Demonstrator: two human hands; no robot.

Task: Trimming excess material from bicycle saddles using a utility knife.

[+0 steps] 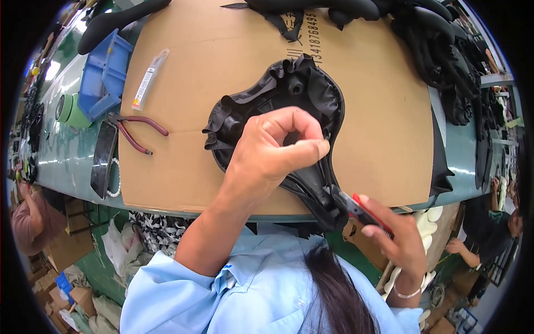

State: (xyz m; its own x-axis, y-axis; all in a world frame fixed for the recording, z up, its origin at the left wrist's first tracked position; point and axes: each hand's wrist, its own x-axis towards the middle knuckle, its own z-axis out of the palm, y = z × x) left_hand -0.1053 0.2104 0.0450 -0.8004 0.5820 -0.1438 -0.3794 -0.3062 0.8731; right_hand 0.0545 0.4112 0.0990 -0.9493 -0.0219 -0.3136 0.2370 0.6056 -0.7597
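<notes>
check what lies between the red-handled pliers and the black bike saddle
Only bare brown cardboard separates the pliers from the bike saddle in the head view.

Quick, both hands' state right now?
Left hand: closed in a pinch over the black saddle-shaped piece; whether it grips anything can't be told.
Right hand: closed, holding a red-and-black tool.

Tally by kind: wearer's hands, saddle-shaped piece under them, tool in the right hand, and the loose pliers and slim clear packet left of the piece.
Hands: 2 (left hand, right hand)
Black saddle-shaped piece: 1
Red-and-black hand tool: 1
Loose pliers: 1
Slim clear packet: 1
Total: 6
</notes>
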